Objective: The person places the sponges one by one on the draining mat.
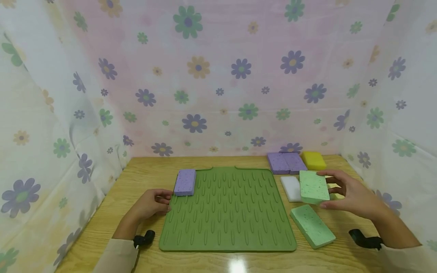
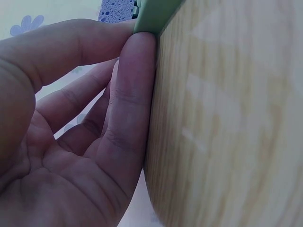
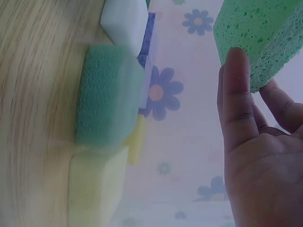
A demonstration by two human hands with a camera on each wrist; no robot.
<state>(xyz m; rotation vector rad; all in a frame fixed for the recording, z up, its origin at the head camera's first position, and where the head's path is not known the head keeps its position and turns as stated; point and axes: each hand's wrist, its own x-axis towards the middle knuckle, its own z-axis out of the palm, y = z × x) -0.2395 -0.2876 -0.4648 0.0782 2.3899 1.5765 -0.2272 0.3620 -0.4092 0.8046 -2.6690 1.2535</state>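
My right hand [image 1: 355, 193] grips a light green sponge [image 1: 313, 186] by its right side, thumb below and fingers above. It is raised over the table in the right wrist view. My left hand [image 1: 150, 204] lies at the left edge of a ridged green mat [image 1: 225, 212], its fingertips right at the rim in the left wrist view. A purple sponge [image 1: 185, 182] lies on the mat's upper left corner, near those fingers. Another light green sponge [image 1: 313, 226] lies slanted beside the mat's right edge.
Two purple sponges [image 1: 286, 163] and a yellow sponge [image 1: 313, 160] lie at the back right. A white sponge [image 1: 290, 189] is right of the mat. In the right wrist view, a teal sponge [image 3: 109, 94] and a pale yellow one [image 3: 97, 189] rest nearby. Flowered curtains [image 1: 218, 83] enclose the wooden table.
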